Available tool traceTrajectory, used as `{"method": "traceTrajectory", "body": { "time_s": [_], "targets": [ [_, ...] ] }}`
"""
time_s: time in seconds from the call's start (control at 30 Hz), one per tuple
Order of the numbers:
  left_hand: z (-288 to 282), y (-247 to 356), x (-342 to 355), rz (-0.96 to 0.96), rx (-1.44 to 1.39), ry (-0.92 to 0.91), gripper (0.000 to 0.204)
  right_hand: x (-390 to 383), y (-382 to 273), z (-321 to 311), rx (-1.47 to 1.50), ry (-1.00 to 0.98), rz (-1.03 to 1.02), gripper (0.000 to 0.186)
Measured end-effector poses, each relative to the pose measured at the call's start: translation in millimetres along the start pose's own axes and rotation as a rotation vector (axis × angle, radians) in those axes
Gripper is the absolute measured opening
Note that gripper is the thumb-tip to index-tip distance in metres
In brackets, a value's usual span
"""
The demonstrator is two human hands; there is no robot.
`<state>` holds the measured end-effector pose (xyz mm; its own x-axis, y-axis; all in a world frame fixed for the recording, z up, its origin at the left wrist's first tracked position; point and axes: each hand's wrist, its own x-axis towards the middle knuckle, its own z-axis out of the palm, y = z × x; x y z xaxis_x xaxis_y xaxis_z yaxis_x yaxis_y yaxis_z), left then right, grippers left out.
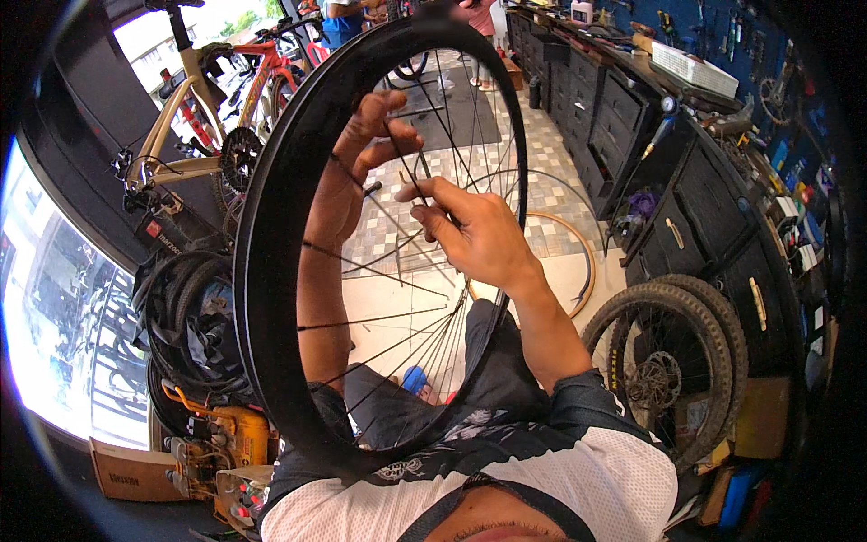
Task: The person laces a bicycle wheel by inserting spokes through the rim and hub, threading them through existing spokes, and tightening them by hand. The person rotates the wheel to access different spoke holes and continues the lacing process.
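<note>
A black bicycle wheel rim [271,181] stands upright in front of me, its lower part close to my lap and chest. Thin black spokes [379,321] run across it, several gathering low toward the right side. My left hand [366,144] reaches up inside the rim's left side, fingers bent and apart, with a spoke crossing by the fingertips. My right hand [479,230] is closed in a pinch of thumb and forefinger on a thin spoke near the middle of the wheel. The hub is hard to make out.
Two knobby-tyred wheels [632,316] lean at the right by black drawer cabinets [623,117]. A white basket [691,70] sits on the workbench. Bicycles [181,135] stand at the left, above a pile of tyres [181,307] and a yellow machine [239,434]. Other people stand at the far end.
</note>
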<state>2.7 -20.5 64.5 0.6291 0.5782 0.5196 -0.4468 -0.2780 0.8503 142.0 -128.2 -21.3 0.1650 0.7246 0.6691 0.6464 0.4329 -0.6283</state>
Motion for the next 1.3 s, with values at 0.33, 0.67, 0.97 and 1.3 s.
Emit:
{"method": "traceTrajectory", "body": {
  "time_s": [0.33, 0.67, 0.97, 1.3],
  "targets": [
    [-4.2, -31.8, -7.7, 0.042, -0.094, 0.002, 0.044, -15.4, 24.3, 7.7, 0.075, -0.003, 0.012, 0.022],
    [-26.4, -41.2, -1.1, 0.116, -0.332, -0.126, 0.033, -14.2, 15.1, 8.6, 0.037, 0.007, 0.010, 0.021],
    [-32.4, -34.1, -0.3, 0.139, -0.359, -0.211, 0.036, -12.5, 11.7, 16.5, 0.002, 0.108, -0.145, 0.020],
    [-26.9, -45.5, -6.4, 0.109, -0.132, 0.052, 0.039, -15.8, 18.2, 30.5, -0.114, 0.204, -0.060, 0.019]
  ]
}}
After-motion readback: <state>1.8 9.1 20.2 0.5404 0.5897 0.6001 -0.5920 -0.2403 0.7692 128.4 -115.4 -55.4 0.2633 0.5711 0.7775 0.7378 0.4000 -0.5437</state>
